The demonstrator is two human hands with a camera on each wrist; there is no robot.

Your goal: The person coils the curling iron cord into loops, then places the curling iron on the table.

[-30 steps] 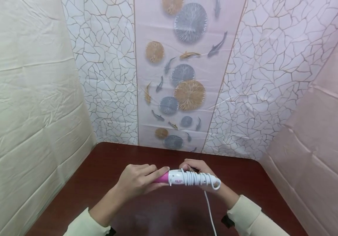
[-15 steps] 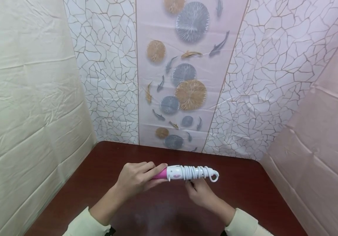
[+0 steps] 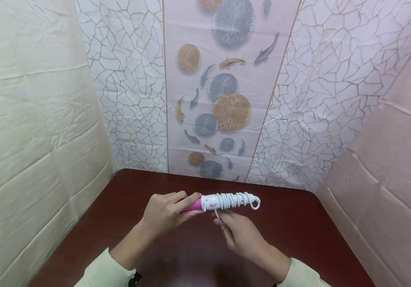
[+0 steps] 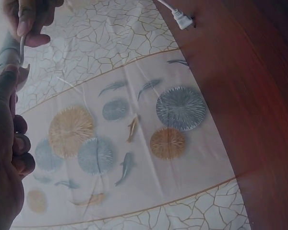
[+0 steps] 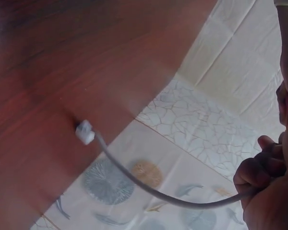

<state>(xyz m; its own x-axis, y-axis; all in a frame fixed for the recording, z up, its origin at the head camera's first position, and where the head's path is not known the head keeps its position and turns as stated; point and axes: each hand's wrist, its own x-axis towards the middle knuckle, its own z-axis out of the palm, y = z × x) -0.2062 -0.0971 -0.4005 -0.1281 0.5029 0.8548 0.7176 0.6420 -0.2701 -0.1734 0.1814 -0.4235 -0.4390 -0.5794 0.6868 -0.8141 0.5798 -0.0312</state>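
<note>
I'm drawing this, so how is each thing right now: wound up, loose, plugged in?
White-and-pink plastic wand: held in the air; on or off unclear.
Thin white cord: partly wound round the wand, partly loose.
Small white plug: free, not plugged in.
Left hand's grip: holds the wand's pink end.
Right hand's grip: pinches the cord.
Pale patterned wall sheet: hanging, creased.

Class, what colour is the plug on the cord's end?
White; the plug shows best in the left wrist view.
</note>
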